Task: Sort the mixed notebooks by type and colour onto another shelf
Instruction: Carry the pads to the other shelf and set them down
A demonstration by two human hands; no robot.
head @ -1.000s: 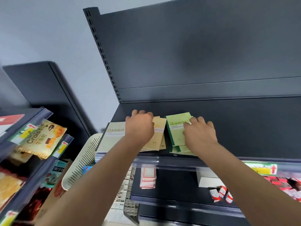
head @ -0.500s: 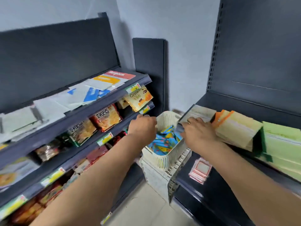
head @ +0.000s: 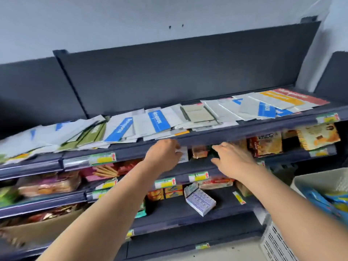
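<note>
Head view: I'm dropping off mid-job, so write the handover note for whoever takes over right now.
Left hand: loosely curled, empty, just below the top shelf edge.
Right hand: open, empty, beside it.
Mixed notebooks: jumbled along the top shelf, blue-banded white notebooks, green notebooks, a beige notebook, an orange-banded notebook and a red notebook together.
Done: cannot tell; the target shelf is out of view.
Left: lift one type and colour at a time and carry it over.

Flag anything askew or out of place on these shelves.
Two things. The notebooks on the top shelf lie in a loose overlapping sprawl, colours mixed, several skewed. Lower down, a white box lies at an angle, not lined up like the yellow packs beside it.
</note>
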